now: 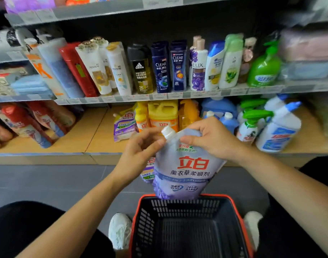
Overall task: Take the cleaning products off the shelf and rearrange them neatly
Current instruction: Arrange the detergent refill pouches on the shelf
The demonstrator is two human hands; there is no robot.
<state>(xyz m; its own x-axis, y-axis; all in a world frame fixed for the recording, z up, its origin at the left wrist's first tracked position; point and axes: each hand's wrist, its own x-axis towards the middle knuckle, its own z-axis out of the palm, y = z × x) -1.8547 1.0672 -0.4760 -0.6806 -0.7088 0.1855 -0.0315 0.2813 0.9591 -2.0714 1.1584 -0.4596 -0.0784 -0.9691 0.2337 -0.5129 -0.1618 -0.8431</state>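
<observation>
purple softener pouch (187, 170) hangs upright over the basket (137, 226), lower edge at its rim, clear of the bottom shelf (96, 138). right hand (213, 138) fingers pinch its top corner, apparently bearing the weight; left hand (139, 149) fingers pinch beside the white cap (167, 132), likely steadying it.

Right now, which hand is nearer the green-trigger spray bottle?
Right. The right hand grips the pouch top just left of the spray bottle; the left hand is farther left, at the cap.
</observation>
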